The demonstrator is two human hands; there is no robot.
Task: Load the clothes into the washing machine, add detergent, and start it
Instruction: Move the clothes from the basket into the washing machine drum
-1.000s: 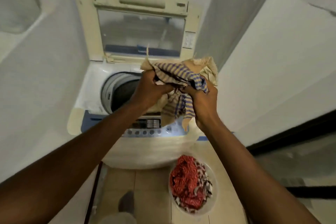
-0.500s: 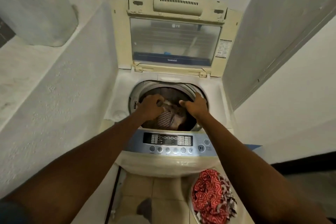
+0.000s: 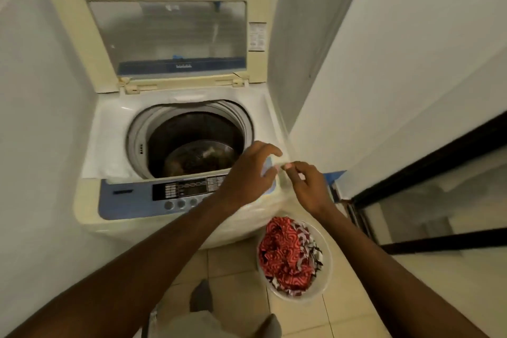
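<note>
A cream top-loading washing machine (image 3: 109, 129) stands with its lid (image 3: 170, 35) raised. Dark clothes (image 3: 197, 158) lie at the bottom of the drum. Its blue control panel (image 3: 131, 200) faces me. My left hand (image 3: 247, 175) hovers over the machine's front right corner, fingers curled and apart, nothing in it. My right hand (image 3: 307, 184) is beside it, fingertips nearly touching the left hand's, also holding nothing. On the floor to the right stands a pale round basin (image 3: 326, 277) with red-patterned clothes (image 3: 285, 252).
White walls close in on both sides of the machine. A dark-framed door or panel (image 3: 428, 173) runs along the right. The floor (image 3: 236, 269) is of beige tiles. My foot (image 3: 201, 296) shows at the bottom.
The striped cloth went into the drum and both hands let go of it. They have pulled out of the drum toward the front right corner, over the basin side.
</note>
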